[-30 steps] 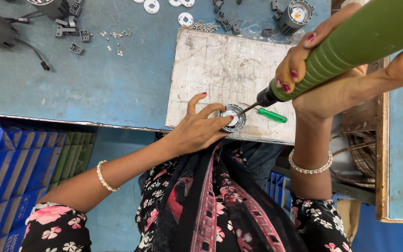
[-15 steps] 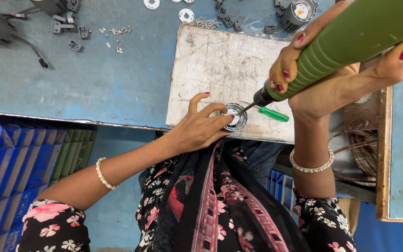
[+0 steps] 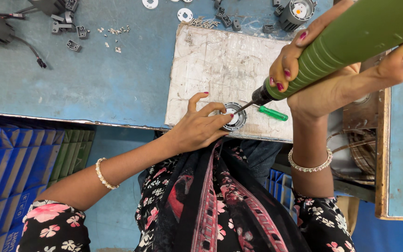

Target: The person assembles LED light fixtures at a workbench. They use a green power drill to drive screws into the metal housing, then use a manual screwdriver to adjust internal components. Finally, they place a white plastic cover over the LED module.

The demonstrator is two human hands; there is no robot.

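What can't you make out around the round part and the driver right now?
Head view only:
- Round housing: near side hidden under left hand.
- Bit tip: too small to see if it sits in a screw.
- Green power driver: top cut off by frame edge, gripped by right hand.

Bright, even overhead light, no hard glare; soft shadows sit under the left hand (image 3: 197,126) and along the near edge of the blue table (image 3: 94,88). The green power screwdriver (image 3: 350,42) at upper right is close to the lens, oversized and slightly soft, while the white board (image 3: 220,65) at centre stays sharp. Wide-angle stretch shows at the frame edges, the lower corners are dimmer, and there is no motion blur.
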